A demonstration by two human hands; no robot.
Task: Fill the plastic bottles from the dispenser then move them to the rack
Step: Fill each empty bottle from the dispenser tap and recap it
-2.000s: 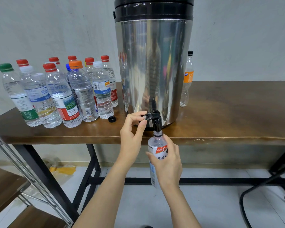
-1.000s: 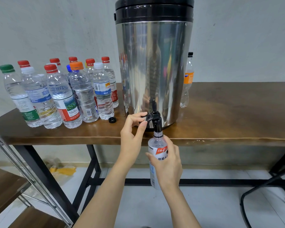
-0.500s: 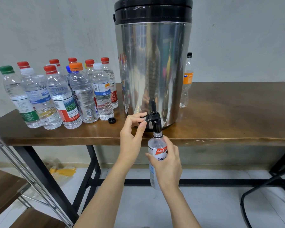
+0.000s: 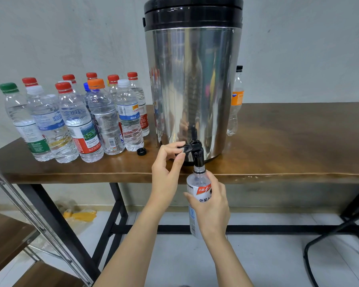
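Both hands unmoved; right hand (image 4: 212, 206) gripping bottle (image 4: 197, 182) under spout (image 4: 198, 159), left hand (image 4: 166, 179) pinching tap lever (image 4: 183, 149)

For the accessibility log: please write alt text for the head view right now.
The right hand holds an uncapped bottle under the spout of a steel dispenser while the left hand pinches its tap lever. Capped bottles and a loose black cap sit on the wooden table left of the dispenser.

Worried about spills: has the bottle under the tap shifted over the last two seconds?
No. The bottle held by the right hand keeps its mouth right under the dispenser's black spout, as before.
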